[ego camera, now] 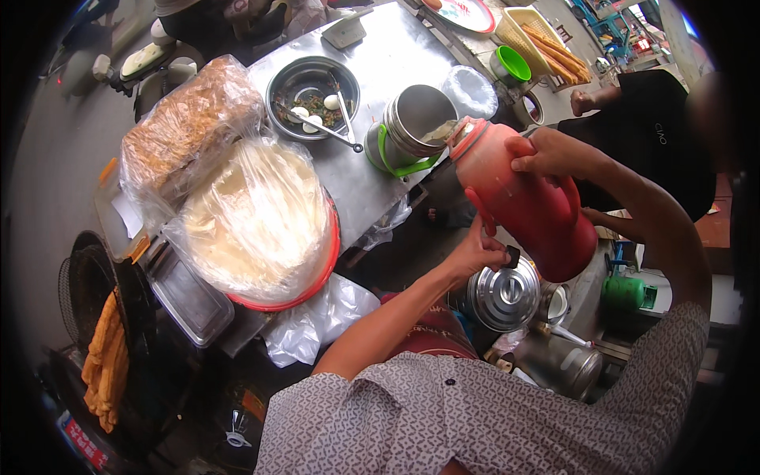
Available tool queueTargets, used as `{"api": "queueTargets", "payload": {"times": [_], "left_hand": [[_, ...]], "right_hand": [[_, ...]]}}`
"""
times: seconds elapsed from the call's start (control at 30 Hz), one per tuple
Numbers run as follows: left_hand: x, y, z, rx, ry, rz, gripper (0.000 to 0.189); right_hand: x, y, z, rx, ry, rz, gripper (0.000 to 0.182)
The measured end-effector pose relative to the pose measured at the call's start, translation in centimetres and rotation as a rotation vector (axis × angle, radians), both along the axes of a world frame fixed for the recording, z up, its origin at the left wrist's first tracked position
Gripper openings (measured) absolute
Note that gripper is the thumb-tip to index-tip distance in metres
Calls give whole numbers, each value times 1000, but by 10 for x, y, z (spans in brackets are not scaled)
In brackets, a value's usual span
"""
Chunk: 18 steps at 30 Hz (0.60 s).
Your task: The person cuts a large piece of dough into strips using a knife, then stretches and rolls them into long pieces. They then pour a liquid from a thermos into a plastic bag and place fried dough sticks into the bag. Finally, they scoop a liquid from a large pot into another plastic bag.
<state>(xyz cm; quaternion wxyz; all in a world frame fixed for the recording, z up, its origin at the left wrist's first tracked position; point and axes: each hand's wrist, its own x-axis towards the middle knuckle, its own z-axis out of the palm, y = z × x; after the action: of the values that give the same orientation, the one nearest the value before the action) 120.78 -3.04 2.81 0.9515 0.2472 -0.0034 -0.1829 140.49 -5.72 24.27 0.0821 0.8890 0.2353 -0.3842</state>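
Note:
My right hand grips the upper part of a large red thermos flask, which tilts with its mouth towards an open metal container with a green handle. Pale liquid shows at the flask's mouth and the container's rim. My left hand holds a small dark cap-like piece below the flask, its fingers close to the flask's lower handle. Left of the container, a steel bowl holds tongs, several white eggs and chopped food. A red-rimmed basin of pale dough lies under clear plastic.
A plastic-wrapped mass of brown food lies at the left end of the metal table. Fried dough sticks rest on a rack at lower left. Lidded pots stand below my hands. A person in black is at right.

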Motion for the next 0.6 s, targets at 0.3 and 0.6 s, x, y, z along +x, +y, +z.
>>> {"api": "queueTargets", "payload": {"times": [0.3, 0.6], "left_hand": [[-1, 1, 2, 0, -2, 23, 98], [-2, 2, 2, -11, 1, 7, 99]], "right_hand": [[4, -2, -3, 22, 43, -19, 47], [7, -5, -6, 54, 66, -7, 48]]}}
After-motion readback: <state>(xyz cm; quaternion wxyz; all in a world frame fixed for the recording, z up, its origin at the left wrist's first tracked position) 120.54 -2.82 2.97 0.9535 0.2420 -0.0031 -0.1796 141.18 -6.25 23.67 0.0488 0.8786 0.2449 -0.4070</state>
